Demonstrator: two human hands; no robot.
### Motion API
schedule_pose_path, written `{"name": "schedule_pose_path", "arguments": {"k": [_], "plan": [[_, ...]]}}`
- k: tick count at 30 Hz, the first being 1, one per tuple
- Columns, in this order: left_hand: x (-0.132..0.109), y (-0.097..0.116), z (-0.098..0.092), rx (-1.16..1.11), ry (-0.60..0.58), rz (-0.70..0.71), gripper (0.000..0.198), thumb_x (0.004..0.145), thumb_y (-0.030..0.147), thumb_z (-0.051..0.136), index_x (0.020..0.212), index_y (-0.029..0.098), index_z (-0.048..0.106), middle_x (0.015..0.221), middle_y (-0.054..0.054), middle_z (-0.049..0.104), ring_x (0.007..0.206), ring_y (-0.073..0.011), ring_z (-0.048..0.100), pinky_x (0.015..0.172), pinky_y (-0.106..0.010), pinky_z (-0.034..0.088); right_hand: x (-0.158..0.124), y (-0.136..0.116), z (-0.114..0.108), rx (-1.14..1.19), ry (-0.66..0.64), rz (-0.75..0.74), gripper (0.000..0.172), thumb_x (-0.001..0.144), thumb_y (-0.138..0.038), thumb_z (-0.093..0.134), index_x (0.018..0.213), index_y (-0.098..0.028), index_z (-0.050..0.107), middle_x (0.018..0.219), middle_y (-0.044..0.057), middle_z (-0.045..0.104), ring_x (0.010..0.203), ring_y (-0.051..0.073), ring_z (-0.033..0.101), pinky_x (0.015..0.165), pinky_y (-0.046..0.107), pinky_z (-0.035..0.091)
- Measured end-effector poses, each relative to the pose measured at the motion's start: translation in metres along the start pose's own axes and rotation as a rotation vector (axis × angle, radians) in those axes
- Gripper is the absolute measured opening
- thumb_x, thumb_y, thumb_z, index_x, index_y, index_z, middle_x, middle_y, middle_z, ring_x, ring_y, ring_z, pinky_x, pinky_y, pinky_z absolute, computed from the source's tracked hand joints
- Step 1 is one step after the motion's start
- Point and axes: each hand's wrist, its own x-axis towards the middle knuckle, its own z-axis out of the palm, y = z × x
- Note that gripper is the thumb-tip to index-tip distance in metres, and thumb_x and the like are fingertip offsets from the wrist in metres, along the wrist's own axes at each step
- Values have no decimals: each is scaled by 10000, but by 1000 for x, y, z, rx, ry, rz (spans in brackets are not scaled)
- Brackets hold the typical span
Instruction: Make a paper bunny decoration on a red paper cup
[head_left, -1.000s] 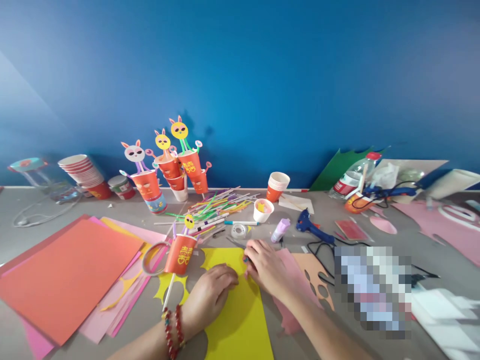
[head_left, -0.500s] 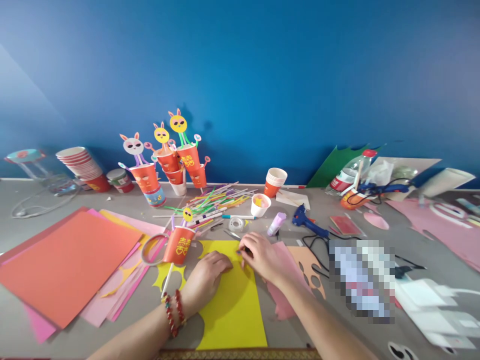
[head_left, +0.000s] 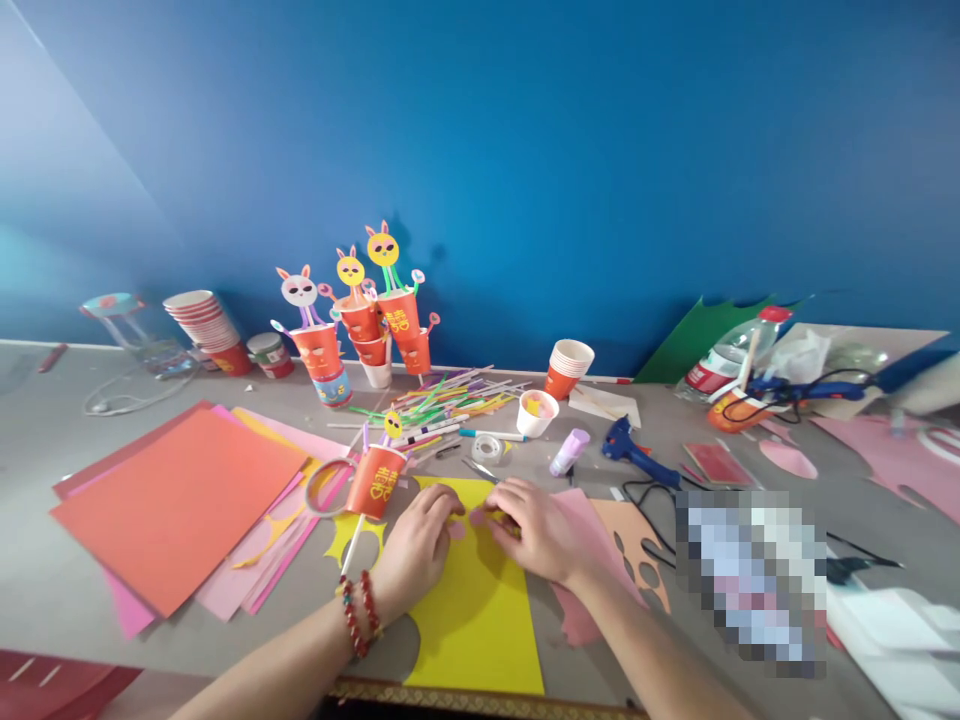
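Both my hands are over a sheet of yellow paper (head_left: pixel 480 620) lying in front of me. My left hand (head_left: pixel 420 538), with red beads on its wrist, has curled fingers, and a small round pink paper piece (head_left: pixel 457 529) shows at its fingertips. The thumb and fingers of my right hand (head_left: pixel 534 528) are pinched at another small pink paper piece (head_left: pixel 478 516). The palm side of both hands is hidden. Left of them leans a red paper cup (head_left: pixel 375 482) with a small yellow face and straws.
Scissors (head_left: pixel 324 487) lie beside the cup, near stacked coloured paper (head_left: pixel 187 500). Behind are loose straws (head_left: pixel 442 395), a tape roll (head_left: pixel 487 449), a glue stick (head_left: pixel 570 452) and a white cup (head_left: pixel 537 413). A blue glue gun (head_left: pixel 637 455) with its cord lies right; rabbit-topped cups (head_left: pixel 315 350) stand back left.
The view has turned slightly left. My right hand's fingertips now show a pink piece, and a second pink piece has come into sight at my left fingertips.
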Motion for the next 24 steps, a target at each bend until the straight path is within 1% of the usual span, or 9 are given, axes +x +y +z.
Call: {"name": "schedule_pose_path", "arguments": {"k": [4,7,11,15,18,19,20,22,24], "plan": [[-1,4,0,71,-25,19,260,849,25,412,938,184,597,951,-81,628,893,-232,577,809,-367,490,0,-1,-4,16,59,6,187,907,-62,498,927,-201,622,912,70,663,891,229,600,761,319,478],[0,11,0,146,-43,43,192,875,64,444,894,183,593,891,-72,630,845,-231,571,772,-363,472,2,-3,-4,34,6,6,126,943,-151,532,916,-202,643,910,81,665,897,245,607,741,324,490],[-3,25,-1,172,-14,116,55,867,150,541,834,188,565,831,-56,645,794,-220,584,752,-357,447,2,-1,-4,109,1,22,146,972,-236,524,939,-214,664,907,71,662,890,243,614,763,341,498],[-8,44,-12,112,10,224,97,859,165,543,766,195,535,740,-36,642,726,-189,593,709,-317,435,1,4,-4,143,25,34,171,961,-191,495,862,-216,633,859,50,649,835,230,607,735,335,485],[-1,43,-40,183,-14,312,155,874,197,527,720,199,542,676,-22,624,632,-166,561,639,-301,412,0,5,-4,149,62,46,206,975,-189,450,838,-220,601,806,43,636,785,225,605,702,327,475],[3,37,-55,244,11,278,177,893,197,510,722,201,556,676,-19,626,641,-167,565,652,-303,418,0,5,-4,152,70,47,211,982,-198,440,841,-221,594,792,41,634,778,225,607,703,329,474],[8,27,-71,302,30,184,174,912,207,495,761,202,582,734,-31,647,700,-177,589,682,-303,438,-1,6,-5,155,74,44,212,989,-213,436,845,-223,591,778,38,633,773,226,609,707,332,473],[15,0,-103,446,95,-110,204,956,197,428,864,210,610,864,-39,663,809,-175,615,725,-281,468,-2,8,-5,155,85,39,203,998,-250,445,862,-225,593,779,40,640,779,231,616,720,340,473],[16,-31,-130,511,121,-210,211,947,153,407,965,194,613,992,-77,660,932,-208,614,804,-317,481,-3,10,-4,154,101,45,197,1000,-281,461,872,-225,600,800,47,649,792,237,625,722,342,475]]}}
